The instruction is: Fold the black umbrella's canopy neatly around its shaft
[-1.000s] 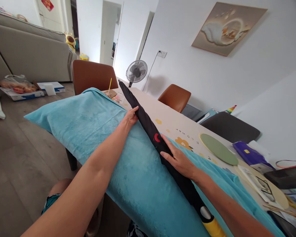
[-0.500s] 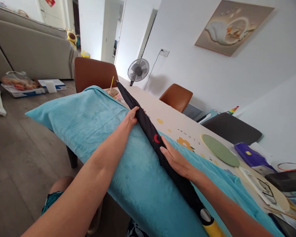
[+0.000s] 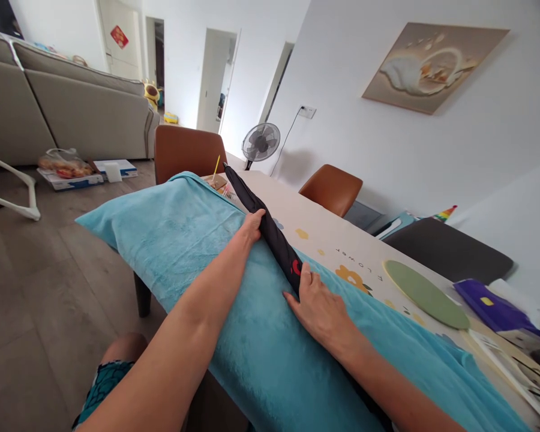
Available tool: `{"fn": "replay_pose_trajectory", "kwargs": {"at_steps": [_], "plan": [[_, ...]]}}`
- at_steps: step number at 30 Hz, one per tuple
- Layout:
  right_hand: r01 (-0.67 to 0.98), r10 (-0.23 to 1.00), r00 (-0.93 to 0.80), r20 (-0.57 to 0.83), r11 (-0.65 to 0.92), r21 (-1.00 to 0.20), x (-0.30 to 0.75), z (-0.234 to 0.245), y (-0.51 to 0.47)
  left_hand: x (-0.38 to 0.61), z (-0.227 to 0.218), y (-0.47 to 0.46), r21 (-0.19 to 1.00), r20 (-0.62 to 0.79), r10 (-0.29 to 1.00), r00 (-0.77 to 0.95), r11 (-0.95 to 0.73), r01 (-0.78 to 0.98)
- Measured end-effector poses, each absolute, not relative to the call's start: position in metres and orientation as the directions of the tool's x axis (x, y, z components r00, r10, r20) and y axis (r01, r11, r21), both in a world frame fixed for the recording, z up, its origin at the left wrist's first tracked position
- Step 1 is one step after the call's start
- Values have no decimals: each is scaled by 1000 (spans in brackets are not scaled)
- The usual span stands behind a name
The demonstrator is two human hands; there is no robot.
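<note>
A long black umbrella (image 3: pixel 276 245), rolled up and marked with a red logo, lies slantwise over a light blue plush cloth (image 3: pixel 162 222). Its tip points away, past the cloth's far edge. My left hand (image 3: pixel 254 225) is closed around the upper part of the folded canopy. Lower down, beside the logo, my right hand (image 3: pixel 321 303) grips the canopy from above, thumb on the near side and fingers over the far side. My right forearm covers much of the lower shaft, and the handle is hidden.
The cloth drapes over a pale flower-print table (image 3: pixel 288 207). On the table are a green oval mat (image 3: pixel 425 294), a purple pouch (image 3: pixel 499 309) and a yellow pencil (image 3: pixel 216 168). Brown chairs (image 3: pixel 189 153) and a fan (image 3: pixel 261 143) stand beyond. A white frame (image 3: pixel 22 198) is on the floor.
My right hand has turned from lying along the canopy to curling over it near the logo. The yellow handle has gone from view. The camera has shifted slightly.
</note>
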State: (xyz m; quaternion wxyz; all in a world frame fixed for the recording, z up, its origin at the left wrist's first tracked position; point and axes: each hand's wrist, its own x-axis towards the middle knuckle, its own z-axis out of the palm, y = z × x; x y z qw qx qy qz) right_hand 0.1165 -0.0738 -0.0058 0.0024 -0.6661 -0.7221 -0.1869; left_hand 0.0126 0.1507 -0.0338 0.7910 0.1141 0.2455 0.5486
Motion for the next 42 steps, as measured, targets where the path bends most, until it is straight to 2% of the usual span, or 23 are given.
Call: {"fn": "replay_pose_trajectory", "kwargs": {"at_steps": [2, 4, 6, 8, 10, 12, 15, 18, 20, 23, 27, 29, 30, 33, 36, 39, 42], "plan": [[964, 973, -73, 218, 13, 266, 116, -3, -71, 11, -30, 148, 496, -268, 930, 252, 357, -792], [988, 988, -26, 152, 2, 156, 120, 7, -67, 8, -26, 144, 490, -253, 926, 278, 371, -789], [994, 998, -28, 61, 34, -105, 129, 21, -65, 1, -22, 141, 433, -219, 923, 317, 383, -816], [887, 996, -76, -41, 49, -458, 142, 35, -69, -5, -19, 139, 346, -170, 923, 346, 385, -856], [660, 977, -103, -186, -73, -748, 153, 44, -80, -10, -19, 138, 272, -124, 918, 377, 396, -877], [400, 923, -141, -357, -276, -874, 159, 45, -94, -12, -20, 138, 224, -69, 905, 419, 423, -878], [121, 843, -222, -491, -476, -871, 161, 34, -110, -11, -23, 139, 191, -16, 896, 445, 439, -878], [27, 817, -231, -529, -538, -843, 156, 30, -113, -10, -24, 141, 219, -46, 898, 438, 437, -872], [91, 805, -188, -562, -556, -826, 151, 35, -110, -11, -23, 142, 236, -61, 911, 409, 411, -880], [324, 817, -43, -575, -533, -781, 143, 45, -105, -13, -22, 142, 252, -97, 928, 361, 374, -893], [660, 918, 133, -374, -363, -657, 132, 44, -97, -14, -22, 144, 280, -131, 937, 323, 347, -895], [729, 939, 182, -291, -327, -601, 130, 38, -93, -14, -23, 145, 301, -151, 939, 309, 342, -890], [727, 944, 176, -278, -315, -610, 131, 35, -91, -15, -24, 146, 307, -156, 939, 308, 342, -888], [587, 936, 54, -349, -312, -747, 139, 27, -89, -15, -24, 145, 285, -122, 928, 353, 373, -883], [346, 887, -54, -459, -414, -842, 150, 19, -87, -14, -21, 141, 279, -84, 900, 428, 434, -857], [85, 840, -150, -522, -515, -853, 159, 8, -81, -12, -18, 138, 369, -137, 873, 468, 483, -794], [-172, 814, -257, -521, -569, -804, 164, -1, -73, -6, -18, 138, 486, -192, 847, 496, 520, -702]]}}
